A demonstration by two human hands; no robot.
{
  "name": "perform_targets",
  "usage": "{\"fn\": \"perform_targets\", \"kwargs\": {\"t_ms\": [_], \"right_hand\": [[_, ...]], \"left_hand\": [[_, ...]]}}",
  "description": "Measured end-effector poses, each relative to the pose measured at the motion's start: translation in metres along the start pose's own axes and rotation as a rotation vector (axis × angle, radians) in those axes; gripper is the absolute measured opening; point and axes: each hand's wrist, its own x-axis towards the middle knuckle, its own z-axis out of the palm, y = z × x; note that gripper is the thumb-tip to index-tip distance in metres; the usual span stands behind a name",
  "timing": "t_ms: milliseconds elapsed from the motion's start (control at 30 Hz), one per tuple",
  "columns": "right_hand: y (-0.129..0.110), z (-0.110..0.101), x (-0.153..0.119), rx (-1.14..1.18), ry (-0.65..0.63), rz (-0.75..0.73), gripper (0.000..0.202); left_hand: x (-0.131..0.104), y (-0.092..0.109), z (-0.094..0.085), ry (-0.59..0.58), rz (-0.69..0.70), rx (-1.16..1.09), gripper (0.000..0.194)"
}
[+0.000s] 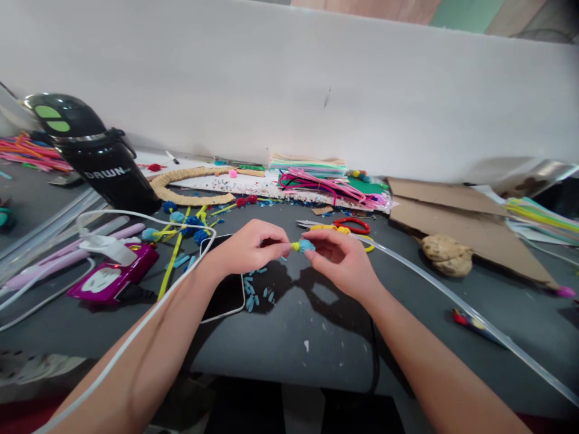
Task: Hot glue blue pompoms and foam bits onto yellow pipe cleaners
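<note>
A small light-blue fuzzy flower bud (306,246) with a yellow-green stem, apparently made of pipe cleaner, is held just above the grey table between my hands. My left hand (251,248) pinches its yellow-green end between thumb and fingers. Around the blue part, the thumb and fingers of my right hand (344,256) are closed. Clipped light-blue bits (251,295) lie scattered on the table below my left hand. Partly under my left wrist is a phone with a white edge (225,295). Just beyond my right hand lie red-handled scissors (355,225) and a yellow-handled pair, partly hidden.
A black bottle (102,163) and a magenta power adapter (113,271) stand at left. White cable crosses my left forearm. Finished-looking blue and yellow pieces (192,226), a wrapped ring (165,188), pink pipe cleaners (323,185), cardboard (452,223) and a tan lump (447,254) surround the work area.
</note>
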Motion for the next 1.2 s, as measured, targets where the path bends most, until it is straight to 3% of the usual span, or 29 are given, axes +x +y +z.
{"fn": "perform_targets", "kwargs": {"t_ms": [400, 633, 1200], "right_hand": [[-0.0031, 0.0027, 0.0013, -0.036, 0.038, 0.013, 0.018], [0.0014, 0.001, -0.0005, 0.011, -0.006, -0.045, 0.038], [-0.0005, 0.0043, 0.0, -0.056, 0.057, -0.049, 0.02]], "left_hand": [[0.0002, 0.0003, 0.0012, -0.021, -0.006, 0.001, 0.024], [0.0, 0.0013, 0.0011, -0.007, -0.05, -0.023, 0.032], [0.0006, 0.0027, 0.0035, -0.046, -0.081, -0.042, 0.031]]}}
